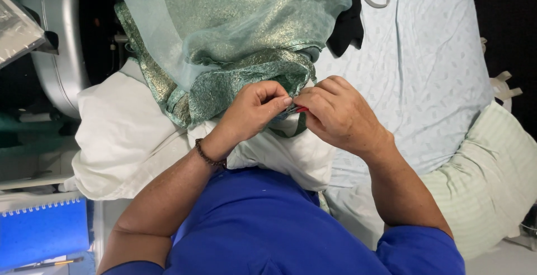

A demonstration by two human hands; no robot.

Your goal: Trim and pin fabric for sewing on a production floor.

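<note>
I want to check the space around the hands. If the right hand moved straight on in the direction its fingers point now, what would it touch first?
Probably the left hand: the right hand points at it across a small red-handled tool, fingertips almost meeting over the green glittery fabric.

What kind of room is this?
Probably a home sewing spot: both hands, left hand and right hand, work on shiny green fabric, with a white cloth and blue notebook nearby.

The brocade fabric is sea-green with a gold shimmer; the sheer veil over it is pale mint; the small tool shows red. The pillow is plain white; the bedsheet is pale blue with a faint dash pattern; the notebook is bright blue.
</note>
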